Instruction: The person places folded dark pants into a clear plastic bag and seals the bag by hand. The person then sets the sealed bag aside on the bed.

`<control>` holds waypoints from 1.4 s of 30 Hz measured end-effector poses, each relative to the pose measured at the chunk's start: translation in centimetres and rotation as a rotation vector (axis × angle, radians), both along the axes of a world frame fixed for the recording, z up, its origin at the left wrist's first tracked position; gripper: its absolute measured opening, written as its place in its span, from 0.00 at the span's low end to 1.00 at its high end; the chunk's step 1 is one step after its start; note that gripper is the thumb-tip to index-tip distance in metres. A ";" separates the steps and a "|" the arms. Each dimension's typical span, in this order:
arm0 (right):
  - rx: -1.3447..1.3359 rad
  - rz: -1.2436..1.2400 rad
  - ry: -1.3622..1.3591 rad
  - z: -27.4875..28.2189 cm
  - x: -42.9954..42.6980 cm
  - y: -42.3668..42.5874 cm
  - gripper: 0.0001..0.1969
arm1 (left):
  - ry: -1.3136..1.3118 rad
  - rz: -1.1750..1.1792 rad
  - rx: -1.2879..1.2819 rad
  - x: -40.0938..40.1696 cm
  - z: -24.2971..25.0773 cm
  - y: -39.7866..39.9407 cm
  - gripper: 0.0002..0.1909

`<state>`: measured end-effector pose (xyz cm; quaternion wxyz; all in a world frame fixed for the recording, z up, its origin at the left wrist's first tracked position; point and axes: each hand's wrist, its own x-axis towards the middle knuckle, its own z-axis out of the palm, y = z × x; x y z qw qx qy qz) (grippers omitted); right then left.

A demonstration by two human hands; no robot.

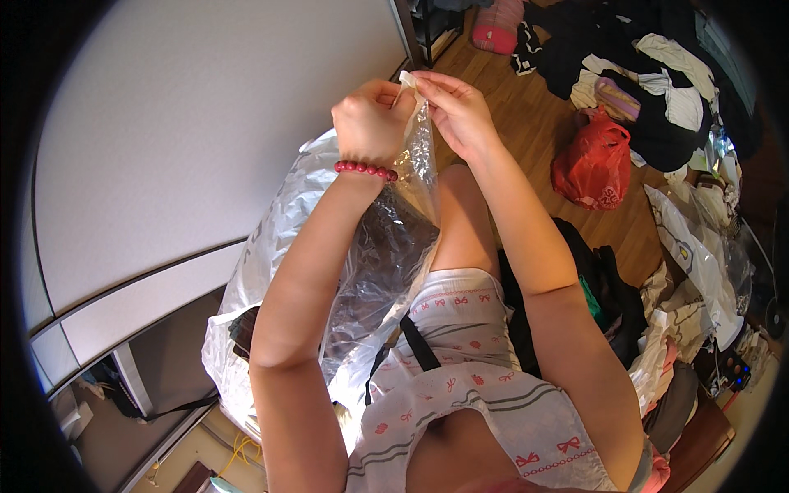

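Note:
My left hand [373,120], with a red bead bracelet [365,169] on its wrist, grips the gathered top of a clear plastic bag [382,271]. Close beside it, my right hand [457,114] pinches the whitish twisted end [407,79] of that plastic between thumb and fingers. The clear bag hangs down between my forearms to my lap. Partly behind my left arm, a large white plastic bag [277,228] stands to the left. What the bags hold is hard to make out.
A white panel [209,123] fills the left side. On the wood floor [524,111] at the right are a tied red plastic bag [593,163], piled dark and white clothes [669,111] and crumpled plastic bags [696,259]. A pink rolled item [496,31] lies at the top.

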<state>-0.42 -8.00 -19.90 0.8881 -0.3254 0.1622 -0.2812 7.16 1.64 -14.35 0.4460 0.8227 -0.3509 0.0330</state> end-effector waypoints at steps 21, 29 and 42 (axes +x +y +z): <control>-0.009 0.051 -0.116 -1.5 -0.9 0.4 0.11 | 0.107 -0.186 0.083 0.8 1.7 -0.7 0.11; 0.010 -0.072 -0.154 -2.8 -0.4 2.2 0.08 | 0.009 -0.179 0.242 0.3 2.6 -0.3 0.10; 0.067 -0.240 -0.141 -1.3 0.3 4.4 0.06 | -0.113 -0.205 0.176 0.2 1.1 1.1 0.11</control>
